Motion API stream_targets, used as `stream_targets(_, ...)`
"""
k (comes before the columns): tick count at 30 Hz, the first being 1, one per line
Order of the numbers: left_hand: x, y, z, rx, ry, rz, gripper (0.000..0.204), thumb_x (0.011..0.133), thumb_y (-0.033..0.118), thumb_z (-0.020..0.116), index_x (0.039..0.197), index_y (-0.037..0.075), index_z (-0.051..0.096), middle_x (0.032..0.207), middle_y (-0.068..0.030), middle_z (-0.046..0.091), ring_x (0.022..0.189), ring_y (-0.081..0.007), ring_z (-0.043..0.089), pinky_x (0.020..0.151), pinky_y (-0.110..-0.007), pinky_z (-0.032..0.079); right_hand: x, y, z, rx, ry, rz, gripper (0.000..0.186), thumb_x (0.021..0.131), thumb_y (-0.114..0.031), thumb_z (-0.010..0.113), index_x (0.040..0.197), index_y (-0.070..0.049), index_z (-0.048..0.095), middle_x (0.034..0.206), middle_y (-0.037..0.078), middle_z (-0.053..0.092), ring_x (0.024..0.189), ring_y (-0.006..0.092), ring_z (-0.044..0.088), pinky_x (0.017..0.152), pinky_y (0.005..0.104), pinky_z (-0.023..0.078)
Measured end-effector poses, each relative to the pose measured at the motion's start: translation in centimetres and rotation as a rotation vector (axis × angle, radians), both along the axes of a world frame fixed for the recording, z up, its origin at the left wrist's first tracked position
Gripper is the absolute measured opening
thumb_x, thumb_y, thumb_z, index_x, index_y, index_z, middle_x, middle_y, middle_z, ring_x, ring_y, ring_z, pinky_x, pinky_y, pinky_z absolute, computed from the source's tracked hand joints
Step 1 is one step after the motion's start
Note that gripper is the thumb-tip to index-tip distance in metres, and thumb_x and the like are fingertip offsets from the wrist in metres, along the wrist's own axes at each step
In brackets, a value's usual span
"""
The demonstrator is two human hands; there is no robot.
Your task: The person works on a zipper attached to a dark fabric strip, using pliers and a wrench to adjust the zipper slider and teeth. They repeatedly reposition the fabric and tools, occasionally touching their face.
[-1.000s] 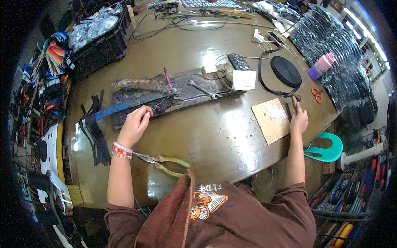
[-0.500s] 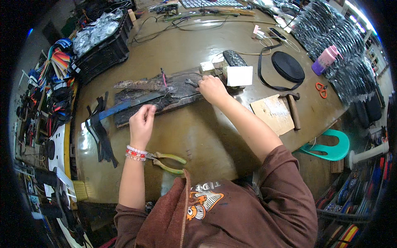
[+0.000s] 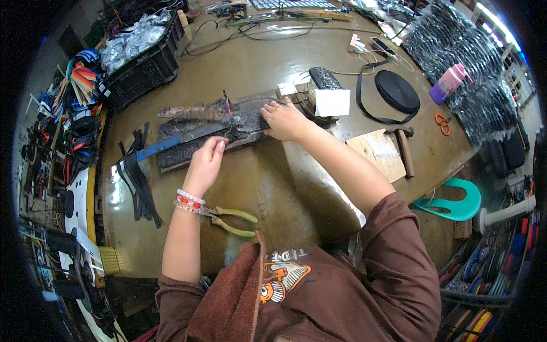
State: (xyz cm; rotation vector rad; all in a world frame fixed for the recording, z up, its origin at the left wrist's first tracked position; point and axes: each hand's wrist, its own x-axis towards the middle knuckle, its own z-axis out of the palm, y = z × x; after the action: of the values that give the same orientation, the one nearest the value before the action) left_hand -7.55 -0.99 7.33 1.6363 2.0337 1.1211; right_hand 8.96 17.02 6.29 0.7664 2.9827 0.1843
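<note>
A dark, worn wooden block [image 3: 250, 108] lies across the table in front of me. At its near edge, my left hand [image 3: 206, 162] is closed in a pinch; whatever sits between thumb and fingertip is too small to name. My right hand [image 3: 282, 121] rests on the block's right part, fingers spread. Between the hands, a thin pink strand [image 3: 228, 106] stands up from the block. A blue metal strip [image 3: 156, 151] runs along the block's left part, with black strips [image 3: 139, 185] hanging over its end. Green-handled pliers [image 3: 235, 214] lie by my left wrist.
Right of the block are a white card [image 3: 332, 103], black webbing roll [image 3: 397, 92], hammer [image 3: 405, 154] on cardboard [image 3: 373, 149], orange scissors [image 3: 442, 123] and pink-purple bottle [image 3: 450, 83]. A black crate [image 3: 139, 80] stands far left; a green stool [image 3: 456, 199] sits beyond the right edge.
My right hand has slid left along the block, its fingers going from bunched to spread. My left hand has moved right and slightly away from me, still pinched.
</note>
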Motion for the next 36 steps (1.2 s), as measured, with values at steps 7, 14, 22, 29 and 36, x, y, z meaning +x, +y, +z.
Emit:
stream_targets(7, -0.2, 1.2, -0.5, -0.136, -0.249, -0.075, 0.026, 0.092, 0.022, 0.042, 0.088, -0.002, 0.053, 0.071, -0.0153, 0.057, 0.062, -0.0298, 0.055, 0.062, -0.038, 0.045, -0.3, 0.8, -0.4, 0.081, -0.11, 0.107, 0.092, 0.06, -0.05, 0.073, 0.126, 0.005, 0.04, 0.13, 0.015, 0.045, 0.12, 0.0271, 0.045, 0.101, 0.0483, 0.032)
stream_targets(14, 4.1, 1.2, -1.1, 0.091, 0.27, 0.105, 0.024, 0.092, 0.018, 0.04, 0.081, -0.001, 0.049, 0.072, -0.0253, 0.057, 0.068, -0.0421, 0.056, 0.06, -0.048, 0.043, -1.1, 1.3, 0.9, -0.008, -0.111, 0.094, 0.064, 0.055, -0.045, 0.078, 0.099, -0.001, 0.061, 0.102, 0.011, 0.062, 0.097, 0.0246, 0.059, 0.086, 0.0384, 0.044)
stream_targets(22, 6.6, -0.3, -0.6, 0.07, 0.173, 0.229, 0.021, 0.093, 0.015, 0.04, 0.089, -0.001, 0.053, 0.077, -0.0245, 0.059, 0.073, -0.0396, 0.058, 0.064, -0.044, 0.046, -0.8, 0.8, 2.0, -0.026, -0.043, 0.07, 0.052, 0.052, -0.041, 0.08, 0.084, -0.002, 0.066, 0.087, 0.011, 0.066, 0.088, 0.0266, 0.062, 0.079, 0.0373, 0.046)
stream_targets(29, 8.6, 0.6, -1.1, 0.096, 0.382, 0.191, 0.018, 0.091, 0.014, 0.042, 0.081, -0.001, 0.045, 0.068, -0.024, 0.056, 0.066, -0.0406, 0.057, 0.058, -0.047, 0.046, -1.0, 0.7, 2.4, -0.033, -0.071, 0.036, 0.049, 0.05, -0.039, 0.081, 0.083, -0.005, 0.068, 0.086, 0.011, 0.067, 0.09, 0.0254, 0.062, 0.083, 0.038, 0.044)
stream_targets(36, 8.3, 0.1, -1.3, 0.116, 0.382, 0.131, 0.017, 0.09, 0.012, 0.042, 0.081, -0.002, 0.045, 0.068, -0.0237, 0.056, 0.063, -0.0395, 0.057, 0.056, -0.046, 0.046, -1.6, 0.7, 2.6, 0.003, -0.098, 0.048, 0.051, 0.048, -0.039, 0.082, 0.085, -0.006, 0.068, 0.09, 0.011, 0.066, 0.092, 0.0255, 0.062, 0.087, 0.0405, 0.04)
